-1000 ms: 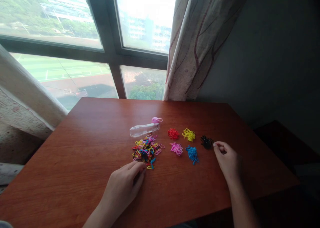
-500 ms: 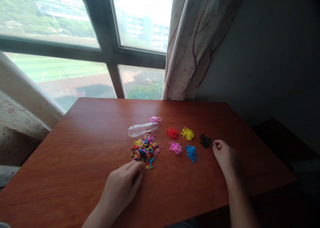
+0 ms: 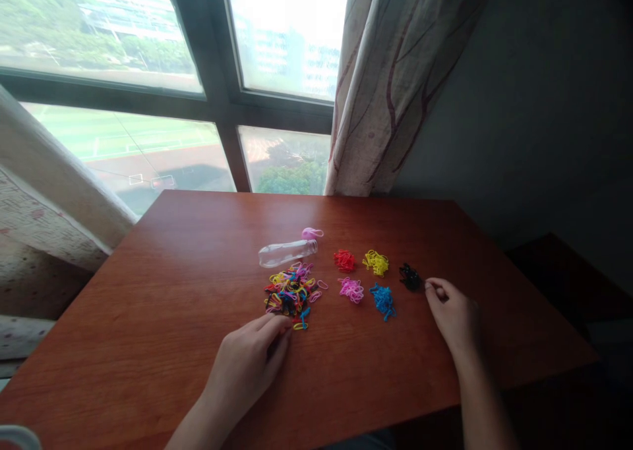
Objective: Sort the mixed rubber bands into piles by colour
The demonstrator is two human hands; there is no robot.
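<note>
My left hand (image 3: 250, 354) is low over the smooth reddish-brown wooden table (image 3: 128, 318), its fingers curled inward at the near edge of a tangled heap of small multicoloured elastic bands (image 3: 291, 292); I cannot tell whether its fingertips meet or pinch a band. Just beside those fingertips lies a thin yellow band loop (image 3: 300, 327), with a small bright-blue band (image 3: 304, 315) next to it, and a couple of loose pink loops sit at the heap's right side. My right hand (image 3: 452, 315) is closed, thumb and forefinger drawn together in a pinch at the right edge of a small pile of black bands (image 3: 409, 277); whether a band is caught between them is too small to see. Between my hands are four more single-colour piles: red bands (image 3: 345, 261) and yellow bands (image 3: 376, 263) in the farther row, pink bands (image 3: 351, 290) and blue bands (image 3: 383, 300) nearer me. Beyond the mixed heap, a clear, bottle-shaped container (image 3: 284, 254) lies on its side, its neck pointing right, and a pink looped piece (image 3: 311, 233) lies just behind that neck.
</note>
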